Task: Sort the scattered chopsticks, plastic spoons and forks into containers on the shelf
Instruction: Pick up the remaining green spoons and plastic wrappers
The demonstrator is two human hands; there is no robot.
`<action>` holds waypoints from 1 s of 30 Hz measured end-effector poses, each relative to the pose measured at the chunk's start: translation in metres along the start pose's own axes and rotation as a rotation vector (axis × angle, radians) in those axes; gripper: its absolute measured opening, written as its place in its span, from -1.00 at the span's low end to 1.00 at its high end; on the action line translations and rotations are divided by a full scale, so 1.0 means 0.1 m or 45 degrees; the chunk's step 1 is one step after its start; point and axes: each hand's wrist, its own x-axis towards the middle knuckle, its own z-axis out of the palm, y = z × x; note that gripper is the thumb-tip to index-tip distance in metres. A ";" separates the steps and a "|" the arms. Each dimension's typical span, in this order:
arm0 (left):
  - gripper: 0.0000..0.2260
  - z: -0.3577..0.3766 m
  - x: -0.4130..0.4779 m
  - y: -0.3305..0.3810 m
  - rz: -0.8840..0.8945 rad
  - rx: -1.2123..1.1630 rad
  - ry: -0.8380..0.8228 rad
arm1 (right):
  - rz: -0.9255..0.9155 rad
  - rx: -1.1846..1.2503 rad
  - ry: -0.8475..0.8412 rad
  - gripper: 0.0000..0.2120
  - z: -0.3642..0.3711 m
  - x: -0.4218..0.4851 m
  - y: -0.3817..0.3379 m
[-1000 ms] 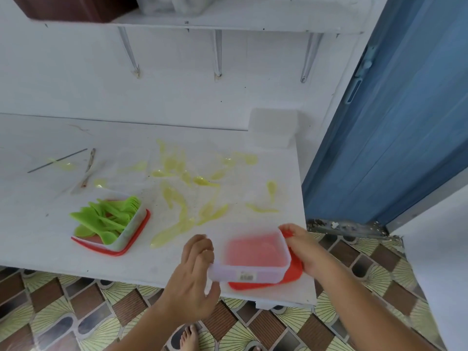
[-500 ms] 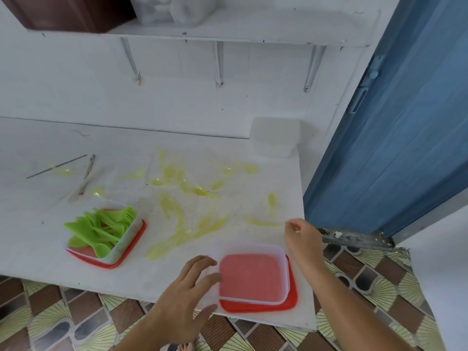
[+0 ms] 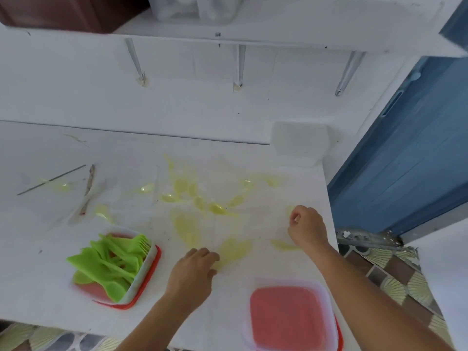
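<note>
- Both hands have left the empty tub (image 3: 288,315) and gone out to the yellow spoons (image 3: 234,247); the tub sits behind them, by the right forearm
- Left hand (image 3: 192,272) lies slack, fingertips at the spoons' edge, gripping nothing
- Right hand (image 3: 307,226) is curled, a lone spoon (image 3: 289,209) just beyond its knuckles; whether it pinches that one I cannot tell
- Green forks (image 3: 114,264) fill another tub (image 3: 139,282) left of the left hand; chopsticks (image 3: 50,179) lie well beyond

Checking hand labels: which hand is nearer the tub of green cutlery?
Left. The left hand lies just right of the tub; the right hand is farther right, beyond it.
</note>
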 end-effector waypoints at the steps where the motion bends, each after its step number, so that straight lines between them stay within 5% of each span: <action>1: -0.70 -0.02 0.02 -0.03 0.002 -0.061 0.003 | -0.002 0.115 0.047 -0.75 -0.03 -0.10 -0.04; 6: -0.73 -0.33 0.09 -0.15 -0.046 -0.587 0.154 | 0.194 0.886 0.023 -0.63 -0.13 -0.75 -0.56; 9: -0.71 -0.58 0.21 -0.04 -0.195 -0.879 0.151 | 0.424 1.308 -0.187 -0.62 0.05 -1.00 -0.91; 12: -0.87 -0.73 0.36 0.08 -0.297 -1.139 -0.136 | 0.554 1.249 -0.225 -0.78 0.29 -1.05 -1.20; 15: -0.92 -0.72 0.48 0.15 -0.362 -1.352 -0.086 | 0.563 1.091 -0.063 -0.83 0.45 -1.00 -1.37; 18: -0.62 -0.61 0.48 0.17 -0.497 -1.484 -0.025 | 0.607 1.165 -0.064 -0.81 0.49 -1.01 -1.46; 20: -0.56 -0.52 0.50 0.11 -0.539 -1.510 -0.057 | 0.641 1.247 -0.108 -0.82 0.48 -1.04 -1.49; 24: -0.83 -0.44 0.54 0.01 -0.457 -1.577 -0.233 | 0.493 1.428 -0.404 -0.71 0.44 -1.06 -1.51; 26: -0.83 -0.45 0.54 0.00 -0.446 -1.641 -0.274 | 0.274 1.121 -0.532 -0.64 0.42 -1.03 -1.42; 30: -0.84 -0.53 0.60 -0.04 -0.483 -1.688 -0.278 | 0.006 0.081 -0.092 -0.65 0.28 -0.70 -0.96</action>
